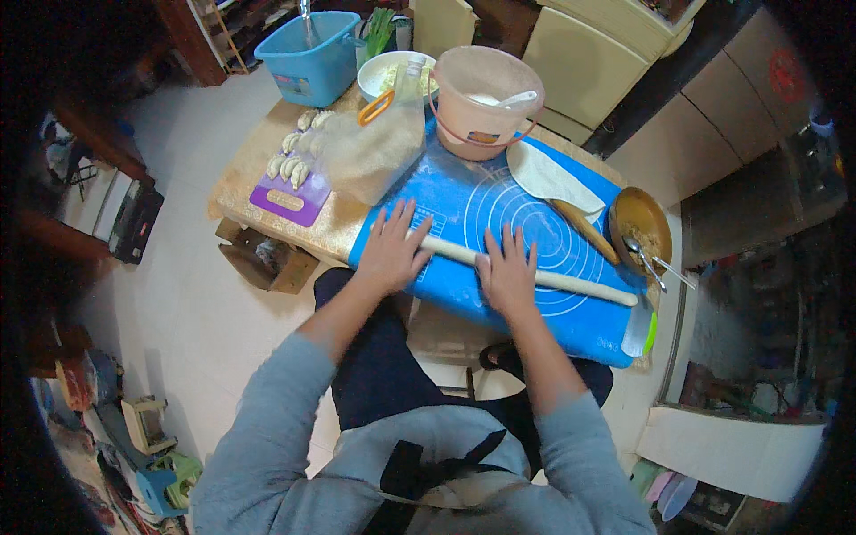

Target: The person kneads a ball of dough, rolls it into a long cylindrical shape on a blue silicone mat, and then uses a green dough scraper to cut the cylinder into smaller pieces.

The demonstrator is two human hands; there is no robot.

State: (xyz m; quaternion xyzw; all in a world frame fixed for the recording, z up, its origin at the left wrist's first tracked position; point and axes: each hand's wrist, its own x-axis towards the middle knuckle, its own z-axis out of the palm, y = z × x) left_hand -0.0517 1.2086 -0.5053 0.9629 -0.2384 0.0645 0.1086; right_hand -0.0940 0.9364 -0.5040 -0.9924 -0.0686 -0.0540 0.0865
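A long pale dough rope [582,285] lies slantwise across a blue silicone pastry mat [455,294] printed with white circles. My left hand [392,249] rests flat, fingers apart, at the rope's left end. Over its middle part lies my right hand [508,267], palm down, fingers spread. Neither hand grips the dough. Beyond my right hand a wooden rolling pin [583,231] lies partly under a white cloth [554,179]. A scraper with a green edge [642,331] is at the mat's right corner. Shaped dough pieces [289,168] sit on a purple board [289,202] at the left.
A pink bucket [485,107] with a white scoop, a white bowl [378,70] of chopped food and a blue basin [314,67] stand at the back. A brown bowl [640,221] with spoons is at the right, a plastic bag [374,154] left of the mat, a cardboard box [267,257] below.
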